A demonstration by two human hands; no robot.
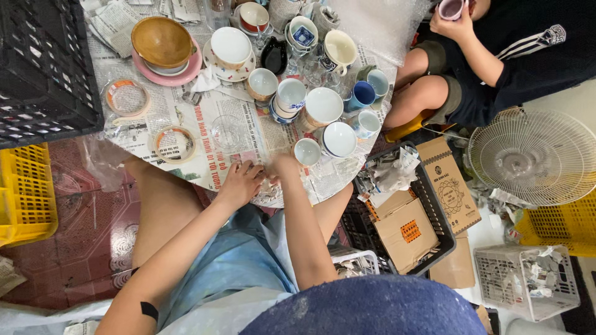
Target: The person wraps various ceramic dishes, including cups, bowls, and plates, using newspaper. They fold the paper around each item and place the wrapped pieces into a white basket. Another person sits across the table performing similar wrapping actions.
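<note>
Both hands, left hand and right hand, meet at the newspaper-covered table's near edge, pinching 1 small, indistinct object, its orientation unreadable.

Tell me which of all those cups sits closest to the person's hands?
The small white cup at the table's near edge, just beside the right hand. The other cups stand farther back, toward the table's middle.

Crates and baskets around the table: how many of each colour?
Black crates: 2
Yellow crates: 2
White baskets: 2
Total: 6
</note>
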